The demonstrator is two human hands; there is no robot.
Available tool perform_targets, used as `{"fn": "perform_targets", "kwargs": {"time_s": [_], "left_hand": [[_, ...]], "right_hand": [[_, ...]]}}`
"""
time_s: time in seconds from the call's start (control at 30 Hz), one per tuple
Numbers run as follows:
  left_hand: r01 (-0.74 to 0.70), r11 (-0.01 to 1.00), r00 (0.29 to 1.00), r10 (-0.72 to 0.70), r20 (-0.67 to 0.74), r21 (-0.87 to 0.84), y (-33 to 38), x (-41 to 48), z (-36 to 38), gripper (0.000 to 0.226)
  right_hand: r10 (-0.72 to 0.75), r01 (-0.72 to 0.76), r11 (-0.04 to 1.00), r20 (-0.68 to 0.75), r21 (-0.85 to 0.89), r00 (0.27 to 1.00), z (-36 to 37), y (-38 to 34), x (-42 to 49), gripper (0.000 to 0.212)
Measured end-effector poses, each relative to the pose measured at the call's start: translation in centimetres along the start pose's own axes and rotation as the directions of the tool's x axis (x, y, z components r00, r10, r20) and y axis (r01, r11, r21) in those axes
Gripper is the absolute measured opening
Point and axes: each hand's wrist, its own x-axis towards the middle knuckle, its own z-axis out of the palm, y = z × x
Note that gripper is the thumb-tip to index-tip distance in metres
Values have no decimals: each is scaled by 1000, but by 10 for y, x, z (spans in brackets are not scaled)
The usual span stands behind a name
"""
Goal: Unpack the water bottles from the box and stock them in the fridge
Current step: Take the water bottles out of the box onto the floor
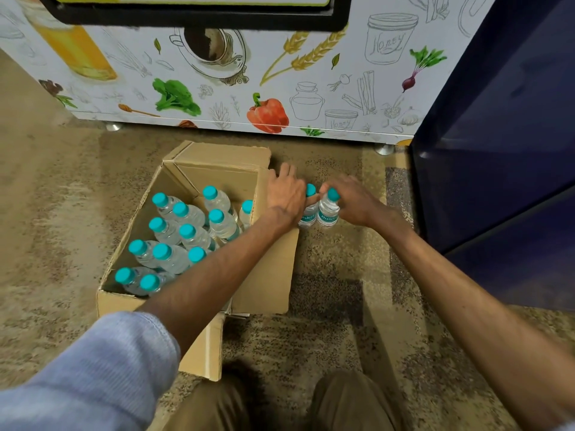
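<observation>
right hand [354, 202]: fingers curled round neck of right bottle [328, 211].
left hand [286, 194]: against left bottle [309, 214]; cannot tell whether it holds.
both bottles: upright, touching, on floor [326, 259] just right of box [217, 177].
box: many bottles left.
step: unpacking, early.
next: firm grips, lift toward fridge.

A white cabinet [102, 88] with drawings of a red pepper [268, 115], green leaves [175, 98] and a honey jar [390, 38] stands on small silver feet [383, 149] on the speckled brown floor [46, 197].
</observation>
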Motion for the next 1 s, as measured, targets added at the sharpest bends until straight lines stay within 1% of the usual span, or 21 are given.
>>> {"fn": "perform_targets", "kwargs": {"time_s": [0.07, 0.17, 0.23, 0.3, 0.4, 0.5, 0.57, 0.63, 0.67, 0.73, 0.77, 0.8, 0.87, 0.9, 1.0], "left_hand": [[4, 1000, 999, -5, 40, 25, 2, 0, -2, 64], [13, 999, 999, -12, 41, -40, 1, -4, -5, 70], [1, 991, 1000, -3, -18, -133, -4, -9, -7, 69], [-50, 974, 994, 27, -108, -221, -11, -17, -8, 63], [-106, 940, 983, 50, -177, -325, -25, -30, -11, 52], [-99, 885, 975, -5, -222, -455, -45, -42, -13, 37], [-113, 859, 963, -29, -269, -499, -63, -52, -11, 27], [-136, 839, 957, -27, -290, -527, -82, -64, -9, 33], [-143, 826, 959, -21, -283, -545, -91, -71, -9, 35], [-136, 812, 969, -11, -248, -567, -110, -87, -4, 35], [-134, 811, 974, 1, -227, -570, -119, -95, 0, 36], [-129, 811, 979, 12, -205, -571, -128, -102, 3, 38], [-96, 812, 990, 17, -140, -575, -142, -114, 11, 41], [-70, 821, 995, 18, -96, -566, -147, -118, 15, 43], [-2, 864, 999, 24, 37, -503, -156, -124, 27, 54]], "right_hand": [[23, -23, 1000, -14, 6, 1000, 0, -1, 2, 51], [30, -31, 998, -7, -49, 1000, -2, -5, 2, 58], [34, -36, 994, -25, -103, 999, -5, -12, 1, 63], [25, -34, 989, -59, -143, 998, -9, -23, -2, 65], [-14, -2, 989, -107, -146, 994, -14, -44, -8, 55], [-55, 46, 997, -130, -70, 990, -12, -66, -10, 42], [-68, 69, 998, -118, 0, 991, -5, -82, -9, 42], [-68, 83, 989, -115, 125, 991, 4, -103, -8, 47], [-70, 93, 977, -123, 190, 990, 9, -116, -7, 46], [-77, 105, 956, -111, 275, 991, 20, -141, -3, 37], [-83, 101, 958, -80, 270, 993, 27, -151, 0, 31], [-82, 88, 973, -37, 214, 996, 33, -159, 3, 28], [-48, 49, 999, 42, -23, 998, 43, -172, 7, 31], [-30, 36, 990, 46, -136, 999, 47, -176, 6, 35], [-53, 17, 930, -90, -367, 995, 59, -184, 4, 43]]}}
